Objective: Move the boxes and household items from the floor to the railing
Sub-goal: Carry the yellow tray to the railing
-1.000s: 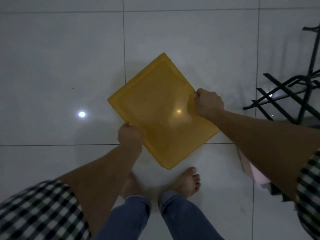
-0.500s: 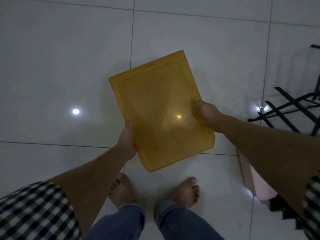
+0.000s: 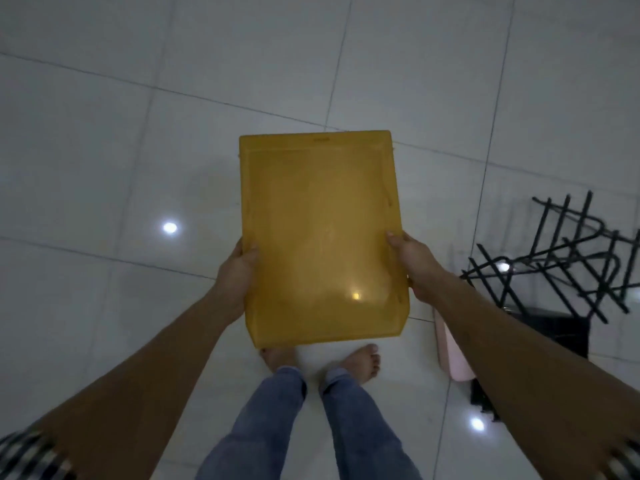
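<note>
Yellow, translucent plastic makes up the box (image 3: 322, 237) you hold out in front of you, lifted off the white tiled floor (image 3: 104, 140) and hanging above your bare feet (image 3: 360, 363). It is shallow and rectangular. Its broad face is turned up toward you, and a raised border runs round the edge. In this dim light you cannot tell whether that face is the open side or the base, and no contents can be made out through the plastic. A spot of lamp glare sits near its close end.

The box's long axis runs straight away from you, with one short end near your legs and the other pointing forward.

Your left hand (image 3: 239, 268) grips the left long edge, thumb on the upper face and the fingers curled underneath. Your right hand (image 3: 412, 261) clasps the right long edge directly opposite, in the same way. Both hands sit in the nearer half of the box.

To your right a black wire rack (image 3: 568, 258) lies on the floor. A dark boxy object (image 3: 550, 334) sits just below it, and a pink object (image 3: 453, 358) shows beside your right forearm.
</note>
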Tool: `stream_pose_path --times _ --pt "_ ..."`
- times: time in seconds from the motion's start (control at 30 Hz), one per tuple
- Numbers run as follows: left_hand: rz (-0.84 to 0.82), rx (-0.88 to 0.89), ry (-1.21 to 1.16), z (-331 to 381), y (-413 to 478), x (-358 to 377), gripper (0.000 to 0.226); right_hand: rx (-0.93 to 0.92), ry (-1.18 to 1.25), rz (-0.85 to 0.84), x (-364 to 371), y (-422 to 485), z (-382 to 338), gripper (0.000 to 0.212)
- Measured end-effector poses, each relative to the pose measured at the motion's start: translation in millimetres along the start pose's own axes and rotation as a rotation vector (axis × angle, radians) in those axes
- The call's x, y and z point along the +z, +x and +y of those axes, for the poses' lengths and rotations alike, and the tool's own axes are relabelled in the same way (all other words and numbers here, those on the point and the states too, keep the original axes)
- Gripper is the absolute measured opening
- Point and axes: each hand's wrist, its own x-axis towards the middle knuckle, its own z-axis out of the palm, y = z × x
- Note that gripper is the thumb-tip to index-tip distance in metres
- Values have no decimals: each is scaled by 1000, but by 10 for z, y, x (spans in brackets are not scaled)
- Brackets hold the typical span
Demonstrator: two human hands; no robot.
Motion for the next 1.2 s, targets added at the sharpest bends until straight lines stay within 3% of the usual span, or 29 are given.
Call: stream_pose_path --times 0.1,0.27,0.43,0.67,0.93,1.2 --pt "36 14 -66 548 -786 -402 40 -81 -50 -51 164 -914 -454 23" --pt "61 53 -194 1188 -1829 -1087 44 -253 -140 -75 663 -2040 -1143 40" --pt "182 138 -353 1618 -2460 -1701 48 -367 -199 -154 1367 -2483 -1855 48" --pt "438 264 -613 2010 -3055 -2512 52 -531 -399 -451 2527 -2927 -2947 48" --pt "691 359 -948 1867 -3712 -2776 52 -671 -763 -712 3582 -3563 -3511 49" --pt "1048 366 -1351 710 -4487 -2576 51 -704 -1132 -1069 4432 -4251 -2650 51"
